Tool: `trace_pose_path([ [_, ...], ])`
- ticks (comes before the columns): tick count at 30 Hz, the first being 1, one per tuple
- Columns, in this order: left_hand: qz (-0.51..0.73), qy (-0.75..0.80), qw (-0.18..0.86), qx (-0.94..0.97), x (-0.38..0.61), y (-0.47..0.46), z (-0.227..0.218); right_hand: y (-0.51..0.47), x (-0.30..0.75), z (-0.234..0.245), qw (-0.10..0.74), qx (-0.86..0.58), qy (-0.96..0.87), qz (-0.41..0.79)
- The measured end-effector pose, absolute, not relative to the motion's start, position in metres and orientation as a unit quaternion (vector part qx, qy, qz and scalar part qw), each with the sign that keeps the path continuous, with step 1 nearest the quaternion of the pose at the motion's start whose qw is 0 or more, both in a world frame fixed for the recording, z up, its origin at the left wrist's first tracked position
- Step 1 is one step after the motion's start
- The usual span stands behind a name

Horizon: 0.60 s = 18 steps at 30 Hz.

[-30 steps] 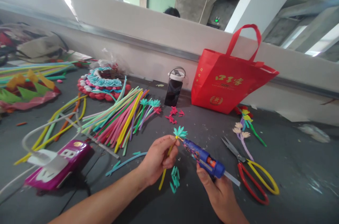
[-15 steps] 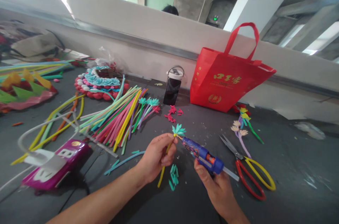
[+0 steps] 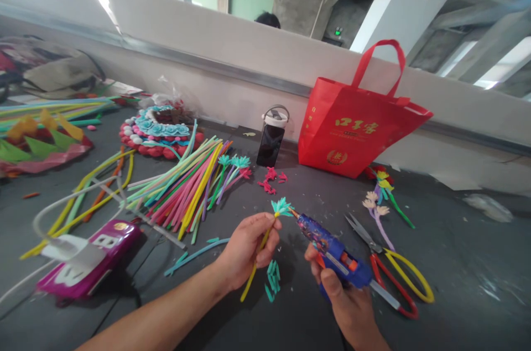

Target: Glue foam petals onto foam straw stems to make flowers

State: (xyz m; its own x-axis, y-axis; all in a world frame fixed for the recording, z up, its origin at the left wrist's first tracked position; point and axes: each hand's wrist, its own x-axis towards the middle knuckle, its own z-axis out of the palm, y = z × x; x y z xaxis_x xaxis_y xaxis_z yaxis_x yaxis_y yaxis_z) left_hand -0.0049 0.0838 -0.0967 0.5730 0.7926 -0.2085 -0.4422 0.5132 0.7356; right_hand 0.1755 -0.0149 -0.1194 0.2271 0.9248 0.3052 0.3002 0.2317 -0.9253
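- Left hand [image 3: 251, 249] pinches a yellow stem [image 3: 249, 282], closed just below its teal flower [image 3: 281, 207].
- Right hand [image 3: 352, 304] wraps the blue glue gun [image 3: 326, 246], tip at the flower's right edge; whether touching, I cannot tell.
- Teal bits [image 3: 272, 278] lie between both hands.
- Scissors [image 3: 376, 247] crowd the gun's right.
- Roomier desk [image 3: 319, 196] runs from flower to red bag [image 3: 357, 138].

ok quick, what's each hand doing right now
Left hand: closed, pinching the yellow stem of a teal flower.
Right hand: closed around the blue glue gun.
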Motion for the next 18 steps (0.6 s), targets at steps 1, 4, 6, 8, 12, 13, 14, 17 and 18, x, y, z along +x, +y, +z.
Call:
trace_pose_path([
  [1,0.371,0.272,0.828,0.321,-0.005,0.084,-0.097,-0.017,0.174,-0.12,0.561,-0.55,-0.552,0.281],
  [4,0.364,0.274,0.831,0.318,-0.005,0.084,-0.096,-0.02,0.175,-0.122,0.564,-0.545,-0.561,0.267],
  [6,0.364,0.274,0.831,0.319,-0.004,0.084,-0.095,-0.019,0.177,-0.121,0.555,-0.545,-0.585,0.227],
  [8,0.369,0.276,0.827,0.321,-0.005,0.085,-0.096,-0.014,0.179,-0.117,0.533,-0.545,-0.627,0.159],
  [12,0.395,0.291,0.811,0.319,-0.006,0.089,-0.098,0.001,0.18,-0.106,0.446,-0.592,-0.671,0.002],
  [13,0.401,0.292,0.808,0.317,-0.006,0.09,-0.098,0.004,0.18,-0.104,0.425,-0.61,-0.668,-0.028],
  [14,0.405,0.293,0.807,0.315,-0.006,0.091,-0.098,0.006,0.18,-0.102,0.408,-0.625,-0.664,-0.052],
  [17,0.409,0.295,0.804,0.315,-0.006,0.091,-0.098,0.009,0.181,-0.1,0.372,-0.656,-0.647,-0.115],
  [18,0.408,0.298,0.803,0.317,-0.005,0.091,-0.097,0.009,0.181,-0.1,0.362,-0.663,-0.642,-0.129],
])
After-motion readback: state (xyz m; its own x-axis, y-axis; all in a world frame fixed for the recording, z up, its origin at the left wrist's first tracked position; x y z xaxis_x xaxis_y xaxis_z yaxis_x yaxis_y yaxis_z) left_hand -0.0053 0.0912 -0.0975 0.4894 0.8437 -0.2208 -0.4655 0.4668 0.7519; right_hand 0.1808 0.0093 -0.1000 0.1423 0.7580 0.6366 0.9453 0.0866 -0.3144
